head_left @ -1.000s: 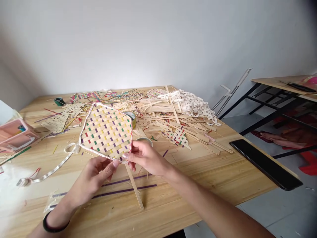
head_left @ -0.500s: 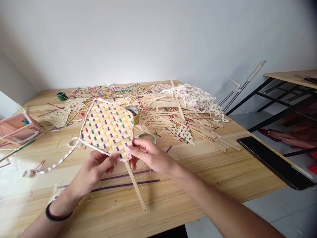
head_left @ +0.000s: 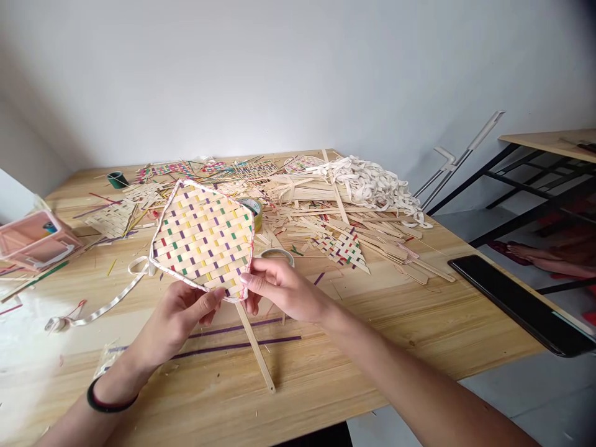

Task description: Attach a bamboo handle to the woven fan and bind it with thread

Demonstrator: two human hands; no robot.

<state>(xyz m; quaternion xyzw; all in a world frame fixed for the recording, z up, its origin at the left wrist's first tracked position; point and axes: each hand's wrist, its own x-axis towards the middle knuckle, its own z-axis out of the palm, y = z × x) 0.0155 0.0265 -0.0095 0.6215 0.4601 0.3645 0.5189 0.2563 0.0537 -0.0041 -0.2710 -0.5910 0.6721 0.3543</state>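
A woven hand fan, pale with purple, green, yellow and red bits in its weave, is held up over the table. White tape binds its edge, and a flat wooden handle slants down from the bottom corner. My left hand pinches the lower edge, thumb on the front face. At the lower right corner, my right hand grips the fan between thumb and fingers. From the fan's left corner a loose length of white ribbon trails onto the table.
Behind the fan lie a tape roll, woven pieces and many wooden strips. A heap of white ribbon sits at the back right. A pink basket stands left; a black phone-like slab lies at the right edge.
The fan has tilted very slightly, its top edge a little higher and the handle's end shifted a bit left. Both hands keep their hold.
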